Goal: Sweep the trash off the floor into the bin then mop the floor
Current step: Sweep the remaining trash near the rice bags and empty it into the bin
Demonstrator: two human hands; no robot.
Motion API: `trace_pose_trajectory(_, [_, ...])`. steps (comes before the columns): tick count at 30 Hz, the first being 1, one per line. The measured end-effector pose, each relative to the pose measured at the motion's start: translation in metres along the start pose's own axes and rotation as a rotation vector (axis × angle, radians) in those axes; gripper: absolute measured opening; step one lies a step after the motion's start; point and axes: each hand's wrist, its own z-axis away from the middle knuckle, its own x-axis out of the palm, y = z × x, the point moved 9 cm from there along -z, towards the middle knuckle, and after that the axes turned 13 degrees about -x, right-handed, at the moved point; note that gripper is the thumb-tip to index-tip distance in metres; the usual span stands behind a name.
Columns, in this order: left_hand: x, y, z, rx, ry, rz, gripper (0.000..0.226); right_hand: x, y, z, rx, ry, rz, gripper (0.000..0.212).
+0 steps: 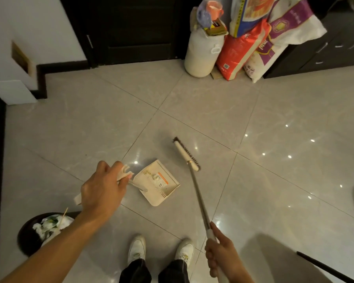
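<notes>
- Gripping the thin handle of the cream dustpan (161, 186), the left hand (102, 193) sits at the lower centre-left of the frame. Its fingers are curled round that handle and also pinch a crumpled white paper (124, 172).
- The dustpan is at the centre of the frame, just left of the broom (198, 193); I cannot tell whether it touches the floor (274, 119).
- The right hand (223, 254), at the bottom right, has its fingers wrapped round the broom's long handle. The brush head (187, 154) is down at the tiles, just above and right of the dustpan.
- The dark round bin (27, 242) stands at the lower left, holding white trash (49, 225) and a thin stick.
- 2 white shoes (137, 248) show at the bottom centre.
- 1 white drum (202, 52) and printed sacks (243, 48) stand at the upper right.
</notes>
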Motion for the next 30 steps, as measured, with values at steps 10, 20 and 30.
trace_pose_trajectory(10, [-0.046, -0.115, 0.008, -0.265, 0.121, -0.022, 0.029, 0.071, -0.04, -0.095, -0.067, -0.162, 0.268, 0.076])
trace_pose_trajectory(20, [-0.038, -0.092, -0.026, -0.318, 0.1, -0.017, 0.033, 0.138, -0.01, -0.016, 0.065, -0.412, 0.267, 0.063])
trace_pose_trajectory(30, [-0.042, -0.104, -0.029, -0.242, 0.116, -0.04, 0.033, 0.089, 0.014, 0.001, 0.04, -0.06, -0.048, 0.053])
